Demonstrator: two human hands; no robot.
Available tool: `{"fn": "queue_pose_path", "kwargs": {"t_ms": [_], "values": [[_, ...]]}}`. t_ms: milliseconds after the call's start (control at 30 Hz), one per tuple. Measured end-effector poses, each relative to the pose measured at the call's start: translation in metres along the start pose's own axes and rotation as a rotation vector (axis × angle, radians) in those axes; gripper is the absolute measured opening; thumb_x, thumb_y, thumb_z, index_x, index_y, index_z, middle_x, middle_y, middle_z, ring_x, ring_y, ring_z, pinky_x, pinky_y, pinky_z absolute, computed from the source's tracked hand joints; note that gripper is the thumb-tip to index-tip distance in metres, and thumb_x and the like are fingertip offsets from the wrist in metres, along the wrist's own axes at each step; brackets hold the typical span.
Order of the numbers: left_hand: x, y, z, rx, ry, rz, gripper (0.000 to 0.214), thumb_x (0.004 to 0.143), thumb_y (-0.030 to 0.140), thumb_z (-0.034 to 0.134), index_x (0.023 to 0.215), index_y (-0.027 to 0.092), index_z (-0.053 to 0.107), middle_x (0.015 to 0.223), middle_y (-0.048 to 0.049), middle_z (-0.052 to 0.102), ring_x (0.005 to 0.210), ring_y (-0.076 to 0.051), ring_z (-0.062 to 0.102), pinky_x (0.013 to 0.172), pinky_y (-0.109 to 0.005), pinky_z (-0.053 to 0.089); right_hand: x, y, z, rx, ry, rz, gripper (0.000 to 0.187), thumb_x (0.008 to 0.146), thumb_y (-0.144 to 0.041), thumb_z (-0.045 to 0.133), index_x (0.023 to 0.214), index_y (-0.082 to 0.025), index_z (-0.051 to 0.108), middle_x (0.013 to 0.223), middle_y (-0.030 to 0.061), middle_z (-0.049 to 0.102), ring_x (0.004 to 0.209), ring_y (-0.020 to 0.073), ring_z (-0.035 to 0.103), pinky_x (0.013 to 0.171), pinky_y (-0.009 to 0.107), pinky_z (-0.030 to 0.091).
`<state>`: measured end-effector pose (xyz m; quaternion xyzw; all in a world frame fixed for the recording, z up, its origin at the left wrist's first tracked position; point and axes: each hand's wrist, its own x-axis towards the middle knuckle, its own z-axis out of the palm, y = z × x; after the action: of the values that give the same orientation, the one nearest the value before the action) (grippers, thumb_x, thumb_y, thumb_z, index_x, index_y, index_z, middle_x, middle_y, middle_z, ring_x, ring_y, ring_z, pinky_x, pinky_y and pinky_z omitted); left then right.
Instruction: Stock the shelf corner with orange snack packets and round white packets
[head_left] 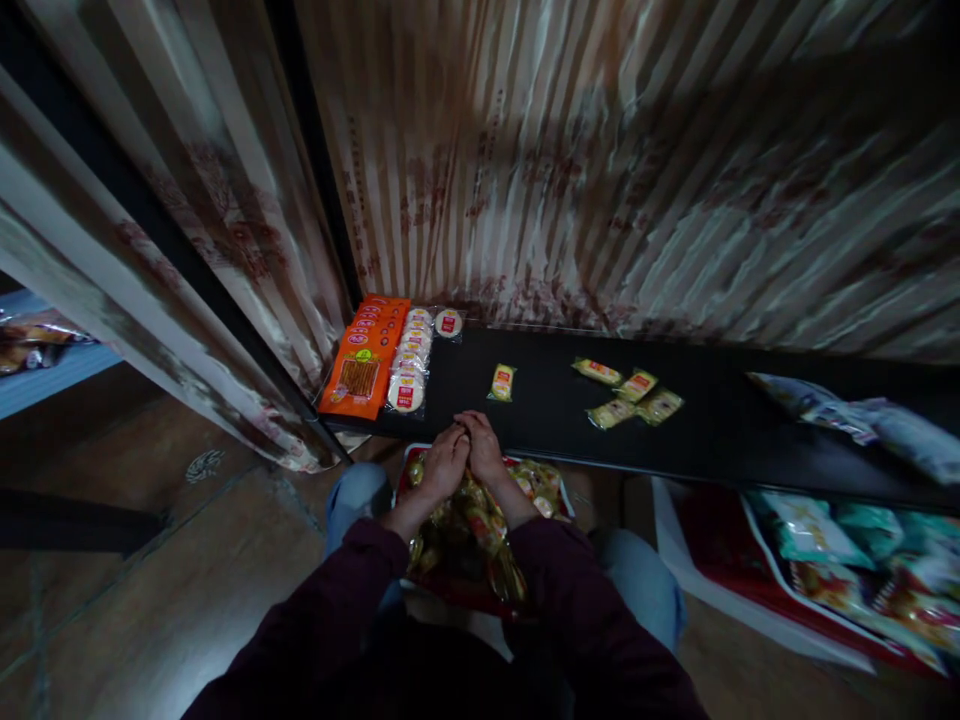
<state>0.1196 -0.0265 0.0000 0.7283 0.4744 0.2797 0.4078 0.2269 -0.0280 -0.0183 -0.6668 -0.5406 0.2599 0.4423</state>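
My left hand (pixel 445 463) and my right hand (pixel 484 449) meet at the front edge of the black shelf (pixel 540 410), fingers curled in together. Whatever they may hold is hidden by the fingers. Directly beneath them, between my knees, is a red tray with a white rim (pixel 564 497), full of small wrapped snacks (pixel 480 520). Just beyond my hands, one yellow-wrapped snack (pixel 502 382) lies alone on the shelf. Farther right is a loose group of similar yellow packets (pixel 636 385), some overlapping.
At the shelf's left end lie an orange snack bag (pixel 365 357) and an overlapping row of round white packets (pixel 410 362). Blurred bags (pixel 885 425) rest at the right. Below stands another red bin (pixel 720 540) of packages. Curtains (pixel 480 180) hang behind; a dark post (pixel 315 150) rises at left.
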Motion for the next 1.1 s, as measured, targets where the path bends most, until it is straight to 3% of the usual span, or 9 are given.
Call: {"fn": "queue_pose_path", "kwargs": {"t_ms": [133, 267, 367, 467, 567, 767, 933, 1033, 1100], "values": [[-0.02, 0.001, -0.003, -0.136, -0.025, -0.003, 0.036, 0.089, 0.023, 0.041, 0.117, 0.013, 0.062, 0.131, -0.0096, 0.059, 0.125, -0.019, 0.05, 0.11, -0.034, 0.035, -0.022, 0.0, -0.006, -0.016, -0.014, 0.055, 0.038, 0.07, -0.009, 0.048, 0.102, -0.016, 0.067, 0.113, 0.0091, 0.059, 0.106, 0.0181, 0.056, 0.099, 0.033, 0.042], [-0.041, 0.0, -0.005, -0.165, -0.095, -0.048, 0.032, 0.088, 0.024, 0.044, 0.111, 0.016, 0.065, 0.116, -0.0071, 0.068, 0.107, -0.018, 0.062, 0.098, -0.03, 0.044, -0.053, 0.0, -0.018, -0.026, -0.077, 0.1, 0.036, 0.076, -0.013, 0.047, 0.104, -0.019, 0.067, 0.107, 0.0083, 0.067, 0.1, 0.0186, 0.06, 0.096, 0.036, 0.045], [-0.061, -0.004, -0.002, -0.083, -0.174, -0.1, 0.03, 0.087, 0.023, 0.044, 0.105, 0.016, 0.067, 0.109, -0.0064, 0.071, 0.102, -0.018, 0.063, 0.094, -0.028, 0.045, -0.084, 0.001, -0.032, -0.075, -0.19, 0.118, 0.032, 0.079, -0.019, 0.048, 0.103, -0.022, 0.068, 0.107, 0.0061, 0.07, 0.103, 0.0197, 0.062, 0.098, 0.038, 0.044], [-0.083, -0.013, 0.002, 0.044, -0.36, -0.124, 0.03, 0.087, 0.021, 0.042, 0.101, 0.016, 0.068, 0.103, -0.0049, 0.072, 0.097, -0.016, 0.064, 0.09, -0.026, 0.046, -0.116, 0.006, -0.046, -0.153, -0.376, 0.173, 0.031, 0.083, -0.024, 0.046, 0.105, -0.021, 0.068, 0.103, 0.0069, 0.072, 0.098, 0.0209, 0.065, 0.09, 0.036, 0.048], [-0.105, -0.027, 0.007, 0.236, -0.462, -0.19, 0.03, 0.086, 0.019, 0.042, 0.102, 0.017, 0.067, 0.105, -0.0054, 0.07, 0.097, -0.016, 0.063, 0.09, -0.025, 0.045, -0.142, 0.014, -0.055, -0.241, -0.446, 0.206, 0.031, 0.083, -0.027, 0.048, 0.106, -0.022, 0.068, 0.107, 0.0067, 0.072, 0.098, 0.021, 0.066, 0.089, 0.034, 0.048], [-0.133, -0.046, 0.028, 0.307, -0.585, -0.232, 0.022, 0.079, 0.015, 0.051, 0.092, 0.018, 0.068, 0.101, -0.0066, 0.071, 0.095, -0.019, 0.063, 0.09, -0.029, 0.046, -0.165, 0.029, -0.041, -0.242, -0.551, 0.234, 0.033, 0.083, -0.025, 0.045, 0.104, -0.022, 0.07, 0.106, 0.0054, 0.072, 0.1, 0.0203, 0.065, 0.09, 0.032, 0.048], [-0.138, -0.047, 0.041, 0.298, -0.587, -0.234, 0.036, 0.082, 0.011, 0.044, 0.114, 0.017, 0.061, 0.119, -0.0099, 0.066, 0.105, -0.019, 0.061, 0.094, -0.029, 0.045, -0.177, 0.039, -0.022, -0.264, -0.556, 0.212, 0.04, 0.079, -0.016, 0.045, 0.11, -0.026, 0.067, 0.107, 0.0034, 0.072, 0.097, 0.0199, 0.066, 0.088, 0.033, 0.048], [-0.137, -0.047, 0.04, 0.314, -0.56, -0.23, 0.045, 0.083, 0.01, 0.043, 0.127, 0.015, 0.052, 0.13, -0.0123, 0.059, 0.114, -0.019, 0.057, 0.099, -0.029, 0.042, -0.181, 0.044, -0.022, -0.277, -0.517, 0.22, 0.044, 0.078, -0.015, 0.044, 0.116, -0.024, 0.064, 0.11, 0.0056, 0.071, 0.1, 0.0209, 0.065, 0.09, 0.035, 0.047], [-0.137, -0.049, 0.038, 0.337, -0.569, -0.224, 0.043, 0.083, 0.011, 0.043, 0.125, 0.016, 0.054, 0.129, -0.0113, 0.06, 0.115, -0.019, 0.057, 0.099, -0.03, 0.041, -0.183, 0.047, -0.025, -0.27, -0.503, 0.223, 0.044, 0.077, -0.015, 0.046, 0.116, -0.023, 0.064, 0.11, 0.0063, 0.071, 0.102, 0.0214, 0.064, 0.091, 0.036, 0.047]]}}
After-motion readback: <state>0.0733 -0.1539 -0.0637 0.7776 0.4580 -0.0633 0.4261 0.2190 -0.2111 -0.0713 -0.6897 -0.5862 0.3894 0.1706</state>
